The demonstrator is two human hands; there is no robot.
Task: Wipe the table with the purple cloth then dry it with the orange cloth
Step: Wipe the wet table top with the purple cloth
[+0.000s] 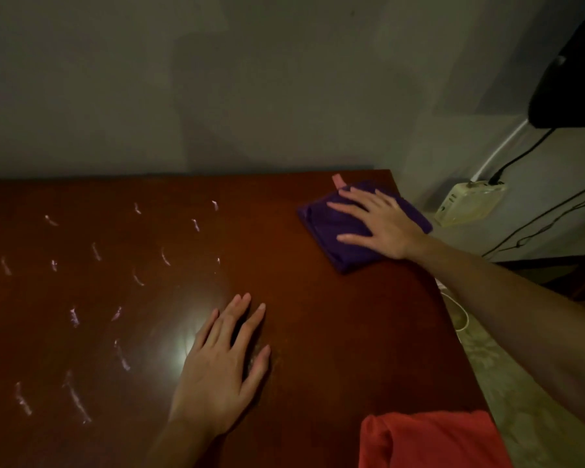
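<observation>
Orange cloth (429,440) lies nearest, bunched in soft folds at the table's near right edge, below and to the right of the left hand's thumb and apart from it. Left hand (222,363) rests palm-down on the table (318,315), fingers straight and slightly spread, holding nothing; its fingertips point away toward the far edge. Table surface is a dark reddish-brown, smooth and glossy, with a bright round glare just beside the little-finger side of that hand. Beyond and to the left of those fingertips, short curved whitish smears (75,396) are scattered across the wood; whether they are liquid or powder residue is hard to tell in this dim light. Right hand (382,224) lies flat on the purple cloth (338,228), fingers extended and fanned, pressing rather than gripping. Purple cloth is folded into a rough rectangle, fuzzy-looking, at the far right corner of the table, spreading out under and past the fingertips. A small pink tab (337,180) shows just beyond the topmost fingertip. Off the table's right side, a pale boxy adapter (466,204) with cables sits by the wall.
</observation>
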